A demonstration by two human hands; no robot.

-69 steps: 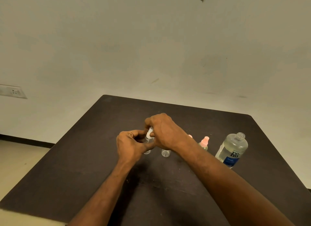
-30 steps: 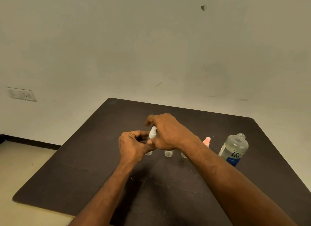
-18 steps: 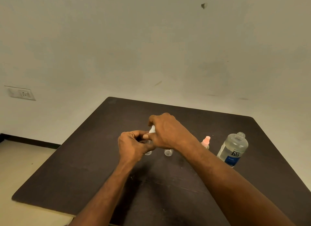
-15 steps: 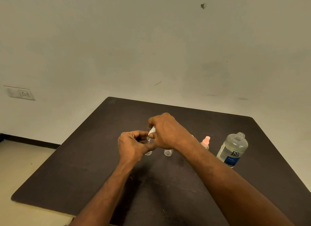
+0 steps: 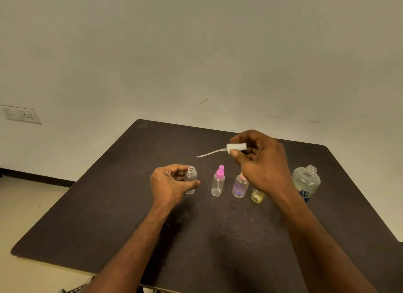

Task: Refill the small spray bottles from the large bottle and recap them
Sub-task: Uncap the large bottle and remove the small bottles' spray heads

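Clear plastic, uncapped — the small bottle [image 5: 191, 179] stood mid-table in my left hand [image 5: 172, 184], fingers curled round it. My right hand [image 5: 260, 162] pinched its white spray cap [image 5: 236, 147] at two o'clock, tube trailing. Three small bottles [image 5: 218, 183] and the large bottle [image 5: 305, 183] lined up at three o'clock — near the dark table [image 5: 109, 205] edge I saw open room.

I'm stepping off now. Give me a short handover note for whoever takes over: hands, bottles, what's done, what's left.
Left hand holds the open small bottle upright on the table.
Right hand holds its white spray cap above the table, tube pointing left.
Pink-capped bottle, two more small bottles and the uncapped large bottle stand to the right.
Done: cap off.
Left: pour, recap, repeat.
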